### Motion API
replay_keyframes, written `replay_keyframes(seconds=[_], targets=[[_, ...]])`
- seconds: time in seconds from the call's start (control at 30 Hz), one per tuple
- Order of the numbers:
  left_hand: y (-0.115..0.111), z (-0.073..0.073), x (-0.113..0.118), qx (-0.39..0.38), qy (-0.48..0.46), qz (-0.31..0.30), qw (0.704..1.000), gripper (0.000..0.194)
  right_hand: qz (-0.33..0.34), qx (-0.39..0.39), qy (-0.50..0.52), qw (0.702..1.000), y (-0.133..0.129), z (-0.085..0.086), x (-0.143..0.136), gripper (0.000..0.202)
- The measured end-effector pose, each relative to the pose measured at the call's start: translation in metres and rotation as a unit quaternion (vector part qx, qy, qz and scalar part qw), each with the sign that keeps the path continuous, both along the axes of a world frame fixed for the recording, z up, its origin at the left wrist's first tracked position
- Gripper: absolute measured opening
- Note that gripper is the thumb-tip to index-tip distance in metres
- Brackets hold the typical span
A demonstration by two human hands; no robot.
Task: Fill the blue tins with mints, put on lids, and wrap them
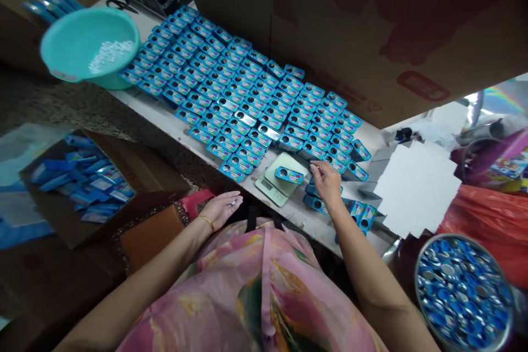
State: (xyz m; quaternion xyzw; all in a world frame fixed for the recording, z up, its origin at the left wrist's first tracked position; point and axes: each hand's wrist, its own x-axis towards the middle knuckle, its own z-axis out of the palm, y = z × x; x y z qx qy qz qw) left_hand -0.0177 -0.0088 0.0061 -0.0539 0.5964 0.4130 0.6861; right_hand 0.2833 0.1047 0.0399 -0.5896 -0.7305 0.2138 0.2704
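A blue tin with a round dark hole (289, 175) lies on a pale green digital scale (270, 189) at the table's front edge. Just right of the scale, my right hand (326, 180) is closed in a pinch on a tiny white piece. My left hand (221, 209) is palm up in front of the table, its fingers curled round a small white piece. Many similar blue tins (237, 91) stand in slanting rows behind the scale. More tins (317, 203) lie below my right hand.
A turquoise basin (61, 47) with white pieces is at the back left. Blue packets fill a carton (152, 168) at the left. A round container (417, 269) of blue and silver lids is at the lower right, near white card (421, 187).
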Motion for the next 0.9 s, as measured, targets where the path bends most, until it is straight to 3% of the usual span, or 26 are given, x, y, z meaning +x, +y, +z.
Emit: replay_keyframes(seconds=[0.33, 0.73, 0.9], targets=[[0.0, 0.001, -0.004, -0.01, -0.004, 0.012, 1.0, 0.023, 0.005, -0.017, 0.001, 1.0, -0.001, 0.004, -0.004, 0.029], [0.007, 0.0, 0.003, 0.004, 0.002, -0.01, 1.0, 0.021, 0.159, -0.044, -0.124, 0.978, -0.006, -0.003, -0.028, 0.057], [0.013, -0.003, 0.009, -0.003, -0.001, -0.013, 1.0, 0.02, 0.17, -0.052, -0.138, 0.974, -0.008, 0.0, -0.035, 0.041]])
